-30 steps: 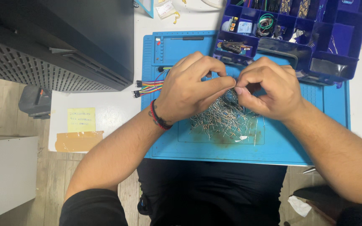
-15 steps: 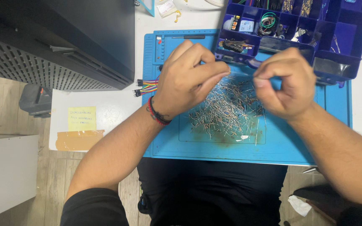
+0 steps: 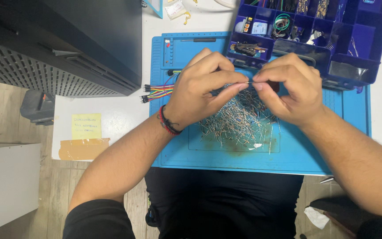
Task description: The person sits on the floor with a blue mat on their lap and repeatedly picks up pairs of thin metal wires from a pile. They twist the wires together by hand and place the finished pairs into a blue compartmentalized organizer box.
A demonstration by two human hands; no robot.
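Both hands, left [image 3: 200, 90] and right [image 3: 288, 88], pinch one thin lead [image 3: 249, 82] above the pile [image 3: 239, 121]; loosened fingers could drop it among lookalikes.

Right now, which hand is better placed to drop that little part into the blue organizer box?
Probably the right hand: it pinches one end of the small wire component and sits directly below the organizer box. The left hand is farther from it.
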